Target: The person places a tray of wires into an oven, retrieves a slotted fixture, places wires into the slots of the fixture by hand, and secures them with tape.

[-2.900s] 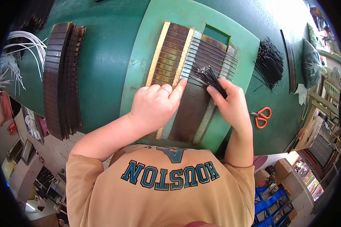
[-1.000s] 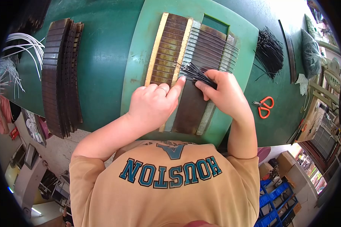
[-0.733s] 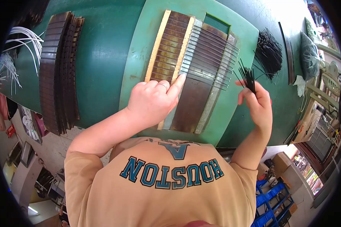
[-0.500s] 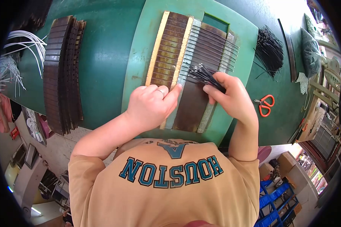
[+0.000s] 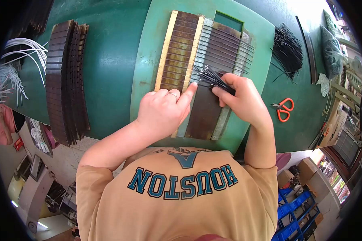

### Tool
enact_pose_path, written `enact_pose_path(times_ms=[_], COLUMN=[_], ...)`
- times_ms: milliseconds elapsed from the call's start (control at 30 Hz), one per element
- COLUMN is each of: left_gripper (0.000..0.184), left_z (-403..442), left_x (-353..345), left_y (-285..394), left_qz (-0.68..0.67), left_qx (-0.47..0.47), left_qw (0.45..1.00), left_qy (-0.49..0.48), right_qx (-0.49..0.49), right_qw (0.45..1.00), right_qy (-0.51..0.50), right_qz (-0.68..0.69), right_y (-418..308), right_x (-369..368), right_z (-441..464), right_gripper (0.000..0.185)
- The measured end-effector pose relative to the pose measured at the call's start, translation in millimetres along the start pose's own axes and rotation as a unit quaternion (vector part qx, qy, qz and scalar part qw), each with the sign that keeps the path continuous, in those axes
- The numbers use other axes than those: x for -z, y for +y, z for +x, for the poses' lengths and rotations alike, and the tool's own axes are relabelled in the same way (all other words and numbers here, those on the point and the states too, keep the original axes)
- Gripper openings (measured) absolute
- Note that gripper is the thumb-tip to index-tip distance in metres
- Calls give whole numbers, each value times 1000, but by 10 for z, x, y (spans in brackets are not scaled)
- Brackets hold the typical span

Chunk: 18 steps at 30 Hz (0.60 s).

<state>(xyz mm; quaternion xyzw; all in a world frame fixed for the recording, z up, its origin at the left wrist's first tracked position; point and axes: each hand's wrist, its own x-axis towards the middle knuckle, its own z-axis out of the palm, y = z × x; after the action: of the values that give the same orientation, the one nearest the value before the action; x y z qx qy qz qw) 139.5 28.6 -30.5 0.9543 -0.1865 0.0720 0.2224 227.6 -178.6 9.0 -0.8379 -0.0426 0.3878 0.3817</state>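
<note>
My right hand (image 5: pixel 243 96) is closed around a bundle of thin black wires (image 5: pixel 213 77), their tips fanned out over the slotted fixture. The index finger of my left hand (image 5: pixel 165 108) points out and touches the fixture's pale strip, its other fingers curled; nothing shows in it. The fixture has a brown slotted plate (image 5: pixel 180 48) with yellow edges and, beside it, a dark plate (image 5: pixel 201 116) between grey strips. Several black wires (image 5: pixel 225 46) lie in parallel rows across the upper dark plate. All this rests on a green board (image 5: pixel 149 76).
Orange-handled snips (image 5: pixel 284 109) lie right of the board, below a loose pile of black wires (image 5: pixel 287 52). Stacked dark slotted plates (image 5: pixel 62 84) and white cables (image 5: pixel 28 46) are at the left. A clear plastic bag (image 5: pixel 331 54) is at the far right.
My right hand, out past the board's right side 0.7 s ago, is back over the fixture with the bundle. My left index finger has shifted slightly up along the strip since 0.5 s ago.
</note>
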Motion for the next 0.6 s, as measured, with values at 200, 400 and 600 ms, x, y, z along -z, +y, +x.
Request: enact_pose_path(times_ms=[200, 400, 600], left_gripper=[42, 29, 21], left_z=[-11, 1, 106], left_x=[9, 118, 331], left_y=[1, 113, 106], left_qz=[9, -246, -668], left_qx=[10, 146, 406], left_qw=[1000, 958, 611], left_qy=[-4, -16, -123], right_qx=[3, 108, 95], right_qw=[990, 979, 985], right_qy=[99, 20, -56], right_qz=[105, 173, 134], right_y=[369, 14, -112], right_x=[464, -74, -136], right_z=[-366, -313, -318], right_gripper=[5, 4, 7])
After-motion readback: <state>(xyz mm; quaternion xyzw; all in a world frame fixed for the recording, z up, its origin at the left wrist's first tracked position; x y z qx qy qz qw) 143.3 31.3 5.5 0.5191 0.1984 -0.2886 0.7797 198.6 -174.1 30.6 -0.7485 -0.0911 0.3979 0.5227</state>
